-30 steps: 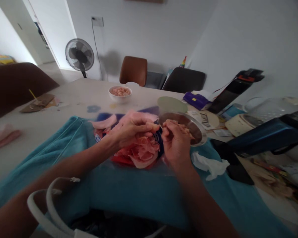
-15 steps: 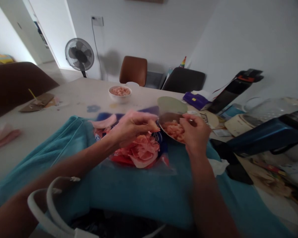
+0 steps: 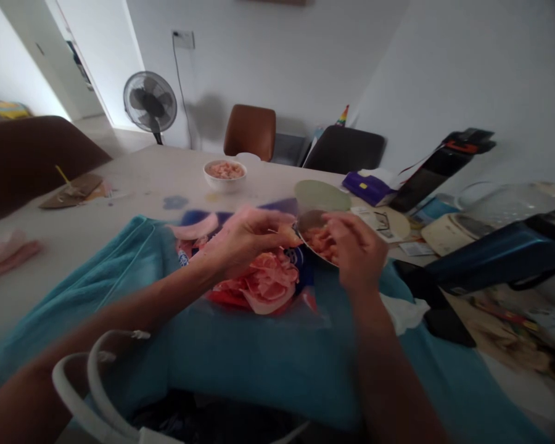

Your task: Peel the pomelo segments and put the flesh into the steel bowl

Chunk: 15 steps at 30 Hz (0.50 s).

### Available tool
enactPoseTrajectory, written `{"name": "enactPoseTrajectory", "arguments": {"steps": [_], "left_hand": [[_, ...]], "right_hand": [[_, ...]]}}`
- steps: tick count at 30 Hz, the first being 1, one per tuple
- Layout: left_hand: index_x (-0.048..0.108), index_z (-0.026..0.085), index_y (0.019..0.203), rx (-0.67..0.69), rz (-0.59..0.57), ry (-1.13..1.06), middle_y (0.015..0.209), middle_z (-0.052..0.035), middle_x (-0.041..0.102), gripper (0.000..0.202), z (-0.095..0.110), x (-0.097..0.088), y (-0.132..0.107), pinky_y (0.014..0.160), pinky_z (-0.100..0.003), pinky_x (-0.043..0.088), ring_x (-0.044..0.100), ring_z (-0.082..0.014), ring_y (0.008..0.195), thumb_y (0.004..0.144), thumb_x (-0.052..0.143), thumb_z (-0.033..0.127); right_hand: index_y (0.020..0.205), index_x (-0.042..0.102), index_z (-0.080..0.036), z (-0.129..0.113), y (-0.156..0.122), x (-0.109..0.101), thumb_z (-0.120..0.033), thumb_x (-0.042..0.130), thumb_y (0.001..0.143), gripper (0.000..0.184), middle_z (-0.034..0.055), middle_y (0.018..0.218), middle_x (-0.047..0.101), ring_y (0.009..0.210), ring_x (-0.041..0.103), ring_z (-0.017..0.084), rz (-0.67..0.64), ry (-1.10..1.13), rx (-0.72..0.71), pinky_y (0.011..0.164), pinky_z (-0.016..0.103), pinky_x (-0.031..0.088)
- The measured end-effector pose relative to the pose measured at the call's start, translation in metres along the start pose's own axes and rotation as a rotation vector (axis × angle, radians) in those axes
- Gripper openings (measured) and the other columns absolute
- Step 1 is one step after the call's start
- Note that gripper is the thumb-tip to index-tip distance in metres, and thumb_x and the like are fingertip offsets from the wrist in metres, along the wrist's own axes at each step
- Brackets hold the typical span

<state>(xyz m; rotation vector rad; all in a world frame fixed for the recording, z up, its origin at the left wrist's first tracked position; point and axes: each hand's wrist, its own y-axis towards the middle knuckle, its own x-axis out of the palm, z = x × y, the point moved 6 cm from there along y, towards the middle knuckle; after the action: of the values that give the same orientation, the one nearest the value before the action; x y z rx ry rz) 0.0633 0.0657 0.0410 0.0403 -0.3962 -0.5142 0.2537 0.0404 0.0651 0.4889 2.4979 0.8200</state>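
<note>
My left hand, fingers pinched, holds a pale pink-orange fruit segment, by its look pomelo, at the left rim of a metal bowl. Pink fruit pulp fills the bowl in loose chunks. Over its right side, my right hand has its fingers closed; whatever they hold is hidden and blurred. Below my left hand, crumpled pink skins lie on a blue and clear plastic bag. A thick pink crescent of peel rests on the bag's left part.
A teal towel lies under the bag. Farther back stands a white bowl of pulp. To the right are a green mat, a black phone, a tissue and a blue bottle. Pink peel lies far left.
My right hand has shifted left, farther over the pulp in the bowl. The segment in my left hand now sits closer to the bowl's rim.
</note>
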Motion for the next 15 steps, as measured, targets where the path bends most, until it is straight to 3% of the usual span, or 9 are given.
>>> {"name": "enactPoseTrajectory", "arguments": {"steps": [1, 4, 7, 11, 15], "left_hand": [[0.078, 0.02, 0.103, -0.019, 0.004, -0.007, 0.087, -0.002, 0.077, 0.028, 0.0, -0.001, 0.0, 0.067, -0.023, 0.053, 0.071, -0.0132, 0.08, 0.077, 0.086, 0.024], [0.079, 0.016, 0.099, -0.075, -0.026, -0.07, 0.088, -0.004, 0.076, 0.024, 0.002, -0.001, 0.0, 0.07, -0.023, 0.054, 0.07, -0.0118, 0.077, 0.078, 0.086, 0.023], [0.078, 0.013, 0.094, -0.138, -0.032, -0.135, 0.086, -0.0043, 0.075, 0.018, 0.001, -0.002, 0.001, 0.067, -0.021, 0.053, 0.068, -0.0094, 0.072, 0.078, 0.085, 0.02], [0.077, 0.011, 0.083, -0.215, -0.001, -0.155, 0.082, -0.0043, 0.072, 0.009, 0.0, -0.002, 0.002, 0.059, -0.017, 0.05, 0.064, -0.007, 0.065, 0.082, 0.081, 0.019], [0.078, 0.01, 0.085, -0.271, 0.023, -0.165, 0.073, -0.004, 0.069, 0.016, 0.001, 0.0, 0.002, 0.055, -0.017, 0.049, 0.063, -0.0073, 0.061, 0.091, 0.07, 0.021]], "right_hand": [[0.106, 0.074, -0.024, -0.013, -0.005, 0.006, -0.031, 0.06, 0.095, 0.019, 0.0074, 0.111, 0.076, 0.088, 0.074, 0.023, -0.039, 0.065, -0.089, 0.067, 0.036, 0.06], [0.121, 0.07, -0.029, -0.046, -0.02, 0.022, -0.017, 0.061, 0.091, 0.033, 0.0067, 0.125, 0.072, 0.11, 0.072, 0.025, -0.178, 0.036, -0.403, 0.079, 0.039, 0.064], [0.119, 0.071, -0.028, -0.053, -0.023, 0.028, -0.013, 0.061, 0.092, 0.032, 0.0072, 0.122, 0.073, 0.114, 0.071, 0.025, -0.193, -0.063, -0.527, 0.086, 0.042, 0.065], [0.105, 0.074, -0.026, -0.047, -0.019, 0.025, -0.017, 0.067, 0.093, 0.017, 0.0051, 0.108, 0.075, 0.102, 0.073, 0.022, -0.153, -0.034, -0.432, 0.083, 0.038, 0.064], [0.098, 0.076, -0.027, -0.031, -0.018, 0.026, -0.024, 0.071, 0.09, 0.009, 0.001, 0.096, 0.078, 0.086, 0.074, 0.019, -0.11, 0.145, -0.086, 0.074, 0.034, 0.062]]}}
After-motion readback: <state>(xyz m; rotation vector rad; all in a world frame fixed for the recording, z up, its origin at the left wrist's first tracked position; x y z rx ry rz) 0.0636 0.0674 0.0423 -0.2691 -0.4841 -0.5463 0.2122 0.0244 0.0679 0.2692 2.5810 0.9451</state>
